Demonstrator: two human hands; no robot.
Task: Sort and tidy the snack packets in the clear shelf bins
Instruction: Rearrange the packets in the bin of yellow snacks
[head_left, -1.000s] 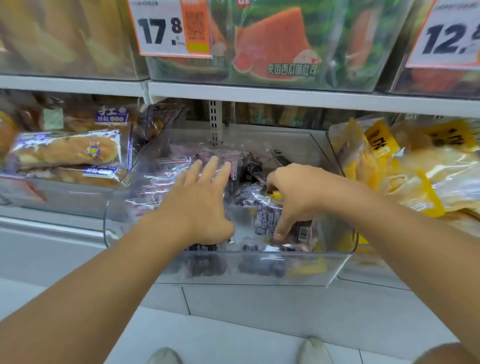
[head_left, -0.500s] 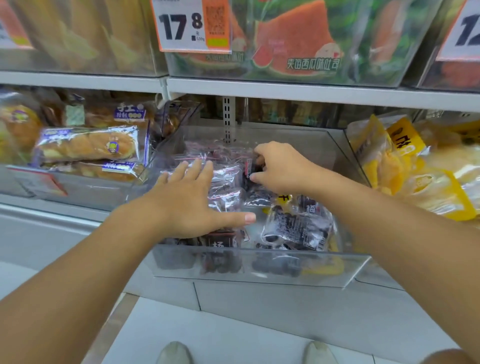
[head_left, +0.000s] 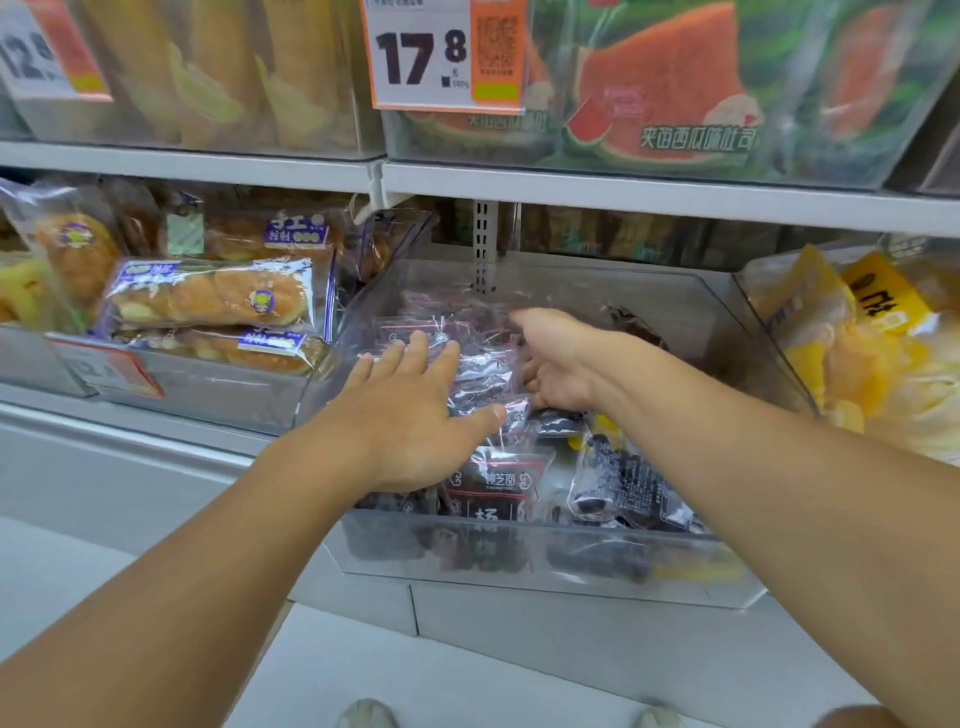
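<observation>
A clear shelf bin (head_left: 519, 558) in the middle holds several small dark snack packets with red-trimmed labels. My left hand (head_left: 410, 415) lies flat on the left stack of packets, fingers spread, thumb pointing right. My right hand (head_left: 561, 358) reaches deeper into the bin, its fingers curled around the right side of a row of upright packets (head_left: 483, 364). One labelled packet (head_left: 493, 483) stands at the front wall. Another dark packet (head_left: 623, 483) lies loose at the front right, apart from both hands.
A bin of wrapped bread rolls (head_left: 208, 301) stands to the left, a bin of yellow packets (head_left: 857, 353) to the right. The upper shelf edge (head_left: 623, 195) hangs close overhead, with watermelon-print bags and a 17.8 price tag (head_left: 447, 52). My shoes (head_left: 366, 714) show below.
My right hand let go of a dark packet at the bin's front right, moved back toward the middle and curled onto the packet row. My left hand stayed flat on the left stack.
</observation>
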